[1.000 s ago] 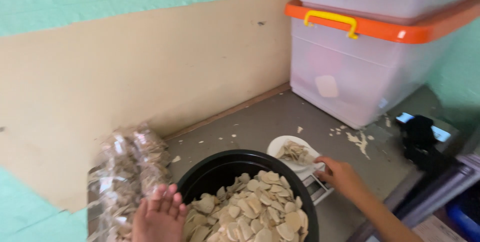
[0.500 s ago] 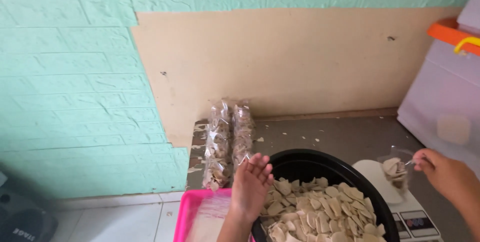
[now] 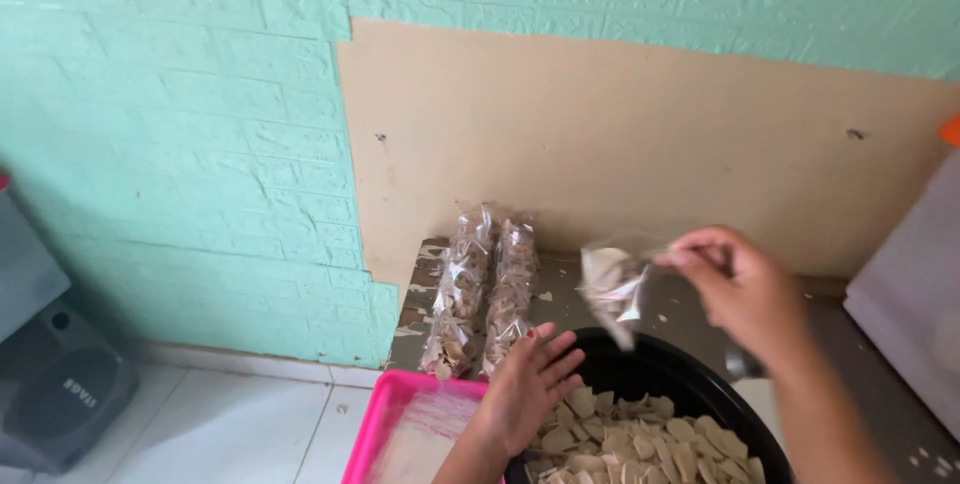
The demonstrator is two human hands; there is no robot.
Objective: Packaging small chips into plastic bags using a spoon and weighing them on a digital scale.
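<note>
While right hand (image 3: 745, 289) lifts bag (image 3: 612, 284), left hand (image 3: 530, 384) on bowl rim (image 3: 640, 349)

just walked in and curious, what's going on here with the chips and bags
A person's right hand holds up a small clear bag of pale chips above a black bowl full of the same chips. The left hand rests on the bowl's near rim. Two filled bags lean against the wall behind, and a pink tray sits at the left.
</note>
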